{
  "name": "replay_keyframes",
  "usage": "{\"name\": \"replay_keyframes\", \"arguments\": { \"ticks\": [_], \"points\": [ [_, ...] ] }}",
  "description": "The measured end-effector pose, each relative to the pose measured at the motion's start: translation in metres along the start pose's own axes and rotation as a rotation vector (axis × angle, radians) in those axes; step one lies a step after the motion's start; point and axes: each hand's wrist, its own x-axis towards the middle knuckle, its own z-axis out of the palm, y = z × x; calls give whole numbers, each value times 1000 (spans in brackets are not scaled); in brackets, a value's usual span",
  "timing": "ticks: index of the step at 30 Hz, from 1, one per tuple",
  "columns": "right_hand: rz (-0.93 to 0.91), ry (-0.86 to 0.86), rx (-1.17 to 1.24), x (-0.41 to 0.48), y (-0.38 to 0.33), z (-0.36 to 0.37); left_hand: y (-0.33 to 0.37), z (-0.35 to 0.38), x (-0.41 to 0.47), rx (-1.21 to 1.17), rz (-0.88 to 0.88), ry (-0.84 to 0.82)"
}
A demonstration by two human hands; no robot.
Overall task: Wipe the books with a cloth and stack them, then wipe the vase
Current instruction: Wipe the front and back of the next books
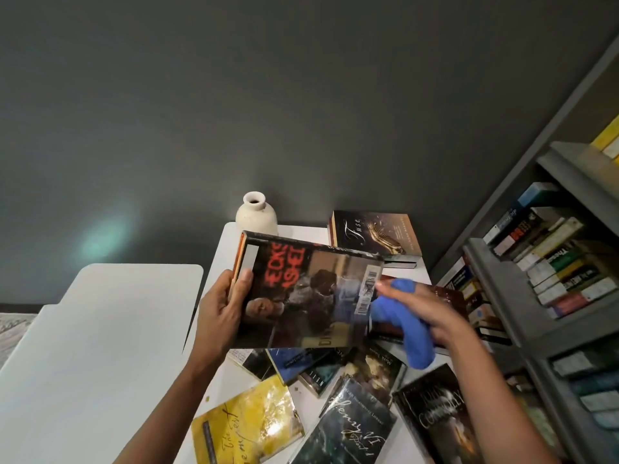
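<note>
Your forearms enter from the bottom of the frame, over loose books scattered on the white table [227, 249]: a yellow book [248, 420] at lower centre, a dark "Henry VI" book [348, 426] beside it, and a black book [435, 413] at lower right.

Your left hand [222, 309], at centre, grips the held book [301, 296] by its left edge, thumb on the cover and fingers wrapped behind. That book is lifted above the table, its cover facing you and tilted.

Your right hand [425, 313], right of centre and blurred, holds the blue cloth [412, 333] bunched under the palm. The cloth meets the book's right edge by the barcode label.

A cream vase [256, 214] stands upright at the table's far left corner, just behind the held book. A small stack topped by the "Fuse" book [375, 236] lies at the far right corner. A grey bookshelf [502, 272] fills the right side.
</note>
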Motion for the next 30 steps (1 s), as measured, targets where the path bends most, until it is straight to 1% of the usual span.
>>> {"name": "replay_keyframes", "arguments": {
  "ticks": [1,2,3,4,5,6,7,9,11,13,15,17,19,21,23,25,26,28,30],
  "points": [
    [-1,81,-19,3,-6,-9,0,-2,0,12,0,2],
    [-32,197,-5,8,-14,-18,-1,-4,-1,15,3,2],
    [-94,331,18,11,-23,-23,-2,-5,-1,23,7,-8],
    [-202,423,28,15,-32,-23,-1,-5,-1,36,17,-19],
    [-308,461,-6,17,-42,-17,0,-4,-1,51,28,-29],
    [-385,442,-97,20,-50,-7,1,-2,-2,65,45,-38],
    [-416,387,-231,20,-55,4,2,0,-3,76,58,-45],
    [-403,249,-477,24,-55,24,6,3,-3,89,70,-58],
    [-403,161,-589,26,-59,38,12,5,0,105,75,-88],
    [-466,85,-589,25,-74,59,15,9,5,177,93,-139],
    [-595,27,-561,18,-103,90,19,17,7,269,126,-196],
    [-685,-28,-534,8,-130,117,19,26,4,291,130,-195],
    [-712,-76,-512,4,-142,131,18,31,2,258,98,-158],
    [-734,-72,-452,5,-137,130,17,31,2,225,58,-125],
    [-789,12,-414,11,-119,117,16,27,1,195,9,-101],
    [-775,78,-473,23,-93,90,13,19,2,131,-75,-60],
    [-735,86,-520,29,-80,73,12,13,2,101,-120,-34],
    [-600,18,-571,36,-62,39,11,4,2,44,-207,-18],
    [-495,-74,-576,38,-54,15,12,-1,2,15,-280,-58]
  ]
}}
